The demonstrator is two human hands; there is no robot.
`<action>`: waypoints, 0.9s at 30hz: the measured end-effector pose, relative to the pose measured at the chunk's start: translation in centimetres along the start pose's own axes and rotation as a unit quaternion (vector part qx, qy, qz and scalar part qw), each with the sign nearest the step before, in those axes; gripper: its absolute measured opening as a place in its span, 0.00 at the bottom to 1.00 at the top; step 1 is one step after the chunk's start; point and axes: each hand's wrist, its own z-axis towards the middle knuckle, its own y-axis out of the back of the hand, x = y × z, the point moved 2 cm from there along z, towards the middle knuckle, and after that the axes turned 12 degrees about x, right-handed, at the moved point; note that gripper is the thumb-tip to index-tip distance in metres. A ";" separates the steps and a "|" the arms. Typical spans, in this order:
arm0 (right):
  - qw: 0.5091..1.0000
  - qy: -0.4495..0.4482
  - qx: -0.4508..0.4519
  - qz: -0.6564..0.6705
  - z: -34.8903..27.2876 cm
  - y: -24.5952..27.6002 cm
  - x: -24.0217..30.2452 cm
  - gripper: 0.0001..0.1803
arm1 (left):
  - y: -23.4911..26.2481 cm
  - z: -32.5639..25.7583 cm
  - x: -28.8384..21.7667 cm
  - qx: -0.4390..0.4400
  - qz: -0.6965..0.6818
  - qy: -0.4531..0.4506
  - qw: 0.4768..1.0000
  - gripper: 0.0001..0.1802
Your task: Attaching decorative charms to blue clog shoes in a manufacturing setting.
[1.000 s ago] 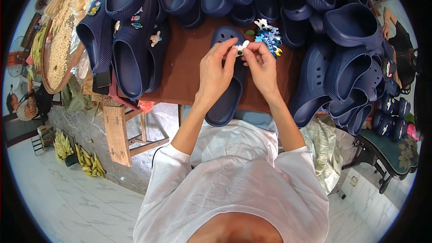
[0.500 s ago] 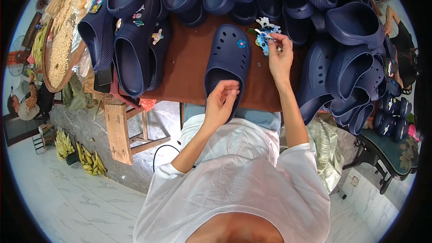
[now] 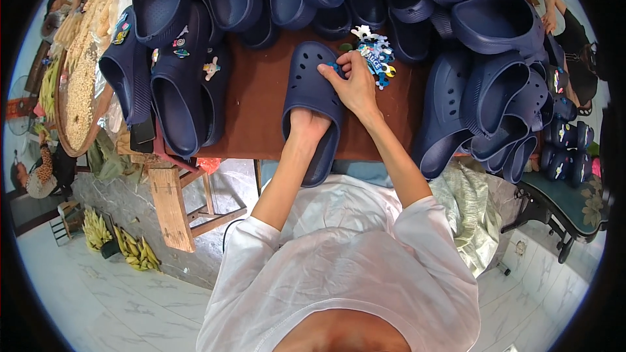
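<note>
A navy blue clog [image 3: 305,91] lies toe-away on the brown tabletop in front of me. My left hand [image 3: 309,125] is pushed into its opening, and its fingers are hidden under the upper. My right hand [image 3: 357,88] rests at the clog's upper right side, thumb and fingertips drawn together beside a blue flower charm [image 3: 334,67]. Whatever is between those fingertips is too small or too covered to make out. Just right of that hand lies a heap of colourful shoe charms [image 3: 377,55], mostly blue, white and yellow.
More navy clogs [image 3: 502,23] are piled along the back and right of the brown tabletop [image 3: 254,104]. Decorated clogs [image 3: 179,94] stand at the left. Beyond them is a round tray of pale kernels [image 3: 79,101]. A wooden stool [image 3: 171,205] stands below the table's left edge.
My left hand has slid from the clog's opening to inside it. My right hand has moved from the charm heap left onto the clog's upper. The clog sits slightly further left in view.
</note>
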 end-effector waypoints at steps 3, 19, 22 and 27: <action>0.996 0.079 -0.037 -0.029 -0.1 0.1 0.5 0.21 | -0.3 -0.1 -0.1 -0.019 0.003 -0.004 1.000 0.21; 0.997 0.071 -0.034 -0.028 0.2 3.0 -1.5 0.07 | -1.0 -0.2 0.3 0.008 0.028 -0.041 0.999 0.20; 0.986 0.099 -0.097 -0.089 0.2 4.8 -1.4 0.07 | -0.9 -0.8 0.8 -0.014 0.089 -0.069 0.994 0.21; 0.968 0.106 -0.134 -0.186 0.3 5.6 -0.7 0.11 | 1.2 -3.6 0.8 -0.026 0.187 -0.079 0.979 0.21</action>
